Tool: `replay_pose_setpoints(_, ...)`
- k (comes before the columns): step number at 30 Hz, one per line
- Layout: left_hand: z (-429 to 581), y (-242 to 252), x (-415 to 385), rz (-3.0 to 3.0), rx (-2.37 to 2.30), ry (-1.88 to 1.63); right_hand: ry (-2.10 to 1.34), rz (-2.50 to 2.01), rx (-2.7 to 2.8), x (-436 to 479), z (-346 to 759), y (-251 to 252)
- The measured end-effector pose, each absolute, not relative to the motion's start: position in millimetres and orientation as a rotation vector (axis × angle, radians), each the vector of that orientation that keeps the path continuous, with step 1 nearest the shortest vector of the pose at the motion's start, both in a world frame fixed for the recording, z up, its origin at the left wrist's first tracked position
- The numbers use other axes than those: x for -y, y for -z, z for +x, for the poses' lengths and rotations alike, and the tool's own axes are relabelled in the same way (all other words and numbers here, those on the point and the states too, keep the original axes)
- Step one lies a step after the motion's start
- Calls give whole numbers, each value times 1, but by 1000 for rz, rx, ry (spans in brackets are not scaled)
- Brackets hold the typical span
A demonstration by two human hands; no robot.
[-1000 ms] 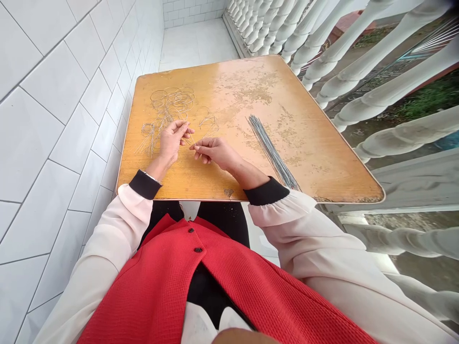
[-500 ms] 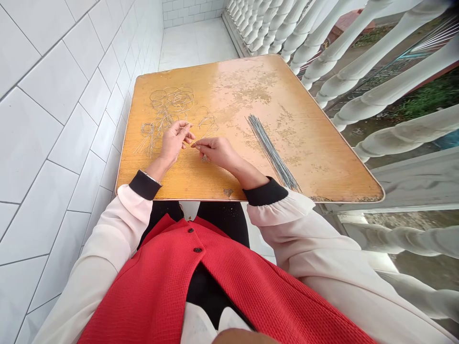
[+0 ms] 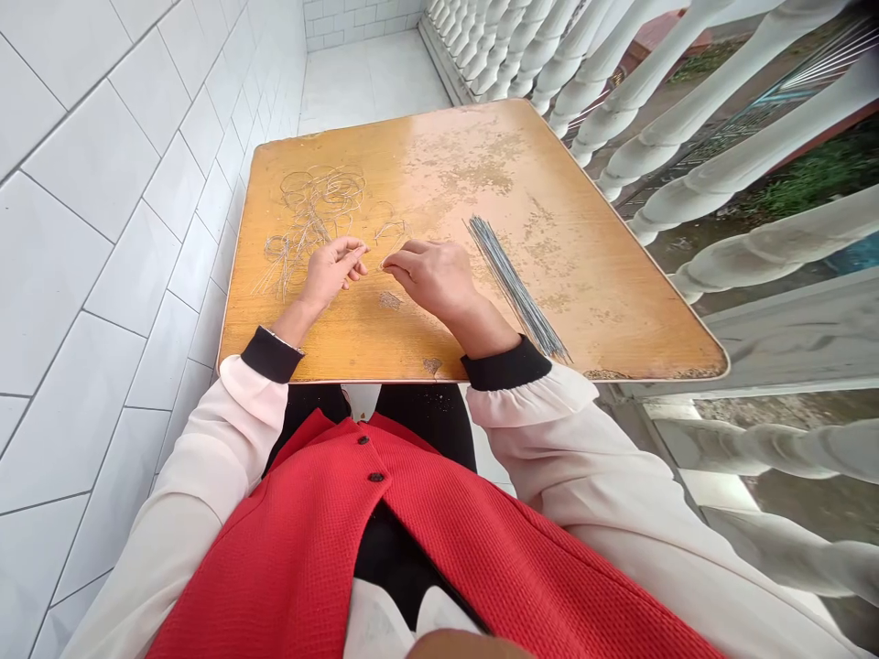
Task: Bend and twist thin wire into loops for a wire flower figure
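Observation:
My left hand (image 3: 334, 272) is closed in a pinch over the left half of the table, its thumb pressed to the fingertips. Opposite it, my right hand (image 3: 432, 275) pinches too, fingers pointing left, a short gap from the left. A thin wire (image 3: 393, 232), bent into a loop, shows just beyond the fingertips and seems to run between the two hands; parts of it are hidden. Past my left hand lies a tangle of looped wires (image 3: 322, 197). To the right of my right hand rests a bundle of straight grey wires (image 3: 515, 286).
The wooden table (image 3: 583, 275) has worn, peeling patches on its top. A white tiled wall (image 3: 116, 265) runs close along the left. White balusters (image 3: 721, 174) line the right side, with ground and plants outside.
My right hand has moved slightly up and away from me, turning so its back shows more. The gap between the hands is a little wider. My left hand keeps its pinch.

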State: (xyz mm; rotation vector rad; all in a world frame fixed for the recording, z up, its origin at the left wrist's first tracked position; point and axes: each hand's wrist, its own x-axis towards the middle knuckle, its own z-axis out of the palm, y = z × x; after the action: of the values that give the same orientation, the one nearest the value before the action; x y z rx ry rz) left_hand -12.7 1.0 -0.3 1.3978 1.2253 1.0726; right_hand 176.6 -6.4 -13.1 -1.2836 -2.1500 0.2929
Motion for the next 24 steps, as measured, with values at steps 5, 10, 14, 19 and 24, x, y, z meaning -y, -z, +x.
replay_pose_setpoints(5, -14, 8, -6, 1417, -1246, -1069, -244, -1253, 2189, 8, 178, 10)
replay_pose_setpoints(10, -13, 8, -6, 1395, -1269, -1095, -266, -1262, 2176, 7, 177, 10)
replay_pose_setpoints(14, -13, 3, 0, 1326, -1219, -1093, -379, -1278, 2085, 2, 177, 12)
replay_pose_setpoints(19, -13, 0, 2, 1305, -1166, -1065, -483, -1284, 2024, -1, 178, 14)
replay_pose_setpoints(24, -13, 3, -2, 1364, -1264, -1028, -589, -1294, 1968, 1, 176, 13)
